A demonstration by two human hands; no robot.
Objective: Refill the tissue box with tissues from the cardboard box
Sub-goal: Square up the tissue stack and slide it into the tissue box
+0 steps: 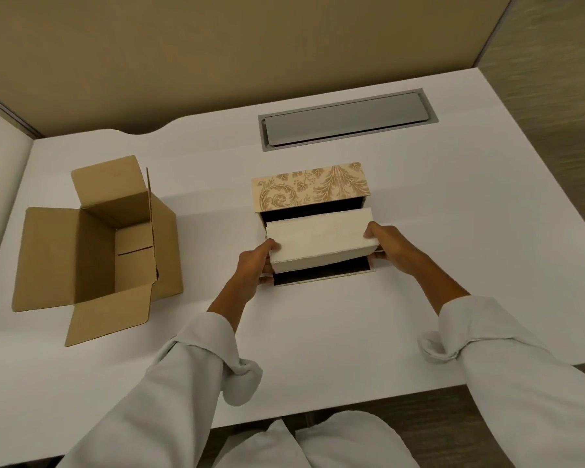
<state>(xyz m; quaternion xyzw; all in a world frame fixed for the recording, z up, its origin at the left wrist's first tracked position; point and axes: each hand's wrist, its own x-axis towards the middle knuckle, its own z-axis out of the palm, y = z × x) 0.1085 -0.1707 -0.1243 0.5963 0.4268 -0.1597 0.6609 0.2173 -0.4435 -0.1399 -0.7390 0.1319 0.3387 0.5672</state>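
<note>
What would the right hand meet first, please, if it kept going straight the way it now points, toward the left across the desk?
The right hand is already pressed against the end of the tissue stack, so that comes first. Beyond the stack lies the left hand on the opposite end, though their relative height is hard to judge.

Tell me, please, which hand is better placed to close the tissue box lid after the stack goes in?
Probably the right hand: it grips the tissue stack nearer the patterned lid than the left hand.

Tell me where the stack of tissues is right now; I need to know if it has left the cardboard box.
In the head view the tissue stack is right of centre, held between both hands over the open patterned tissue box, well right of the cardboard box.
</note>
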